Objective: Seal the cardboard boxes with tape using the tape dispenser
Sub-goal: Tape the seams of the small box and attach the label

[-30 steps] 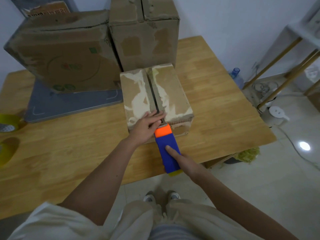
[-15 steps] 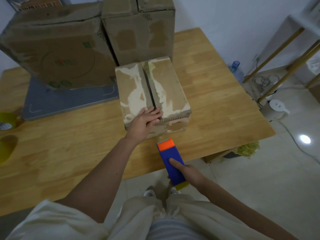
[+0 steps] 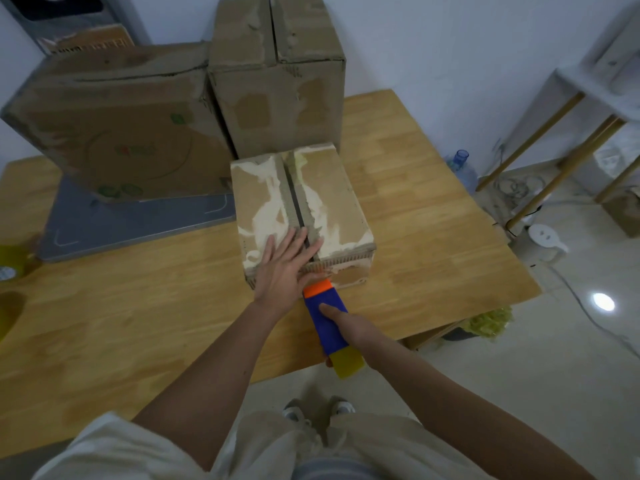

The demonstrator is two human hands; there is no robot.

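On the desk [image 3: 138, 306], the left hand [image 3: 282, 268] presses flat on the small box [image 3: 332, 206] while the right hand [image 3: 349, 323] holds the tape dispenser [image 3: 327, 317] at its near edge.

three worn brown cardboard boxes [image 3: 301, 199] and one blue-and-orange plastic tape dispenser [image 3: 327, 322] are counted on the tabletop [image 3: 433, 237].

The left hand [image 3: 284, 268] covers the near end of the small box's [image 3: 301, 209] top seam. Behind that box, the flat grey slab [image 3: 135, 220] runs under the big leaning box [image 3: 117, 123], its far part unseen. The right hand [image 3: 349, 325] hides the grip of the tape dispenser [image 3: 327, 318]. Far left of the box, a yellowish roll [image 3: 10, 265] is cut by the edge, blurred.
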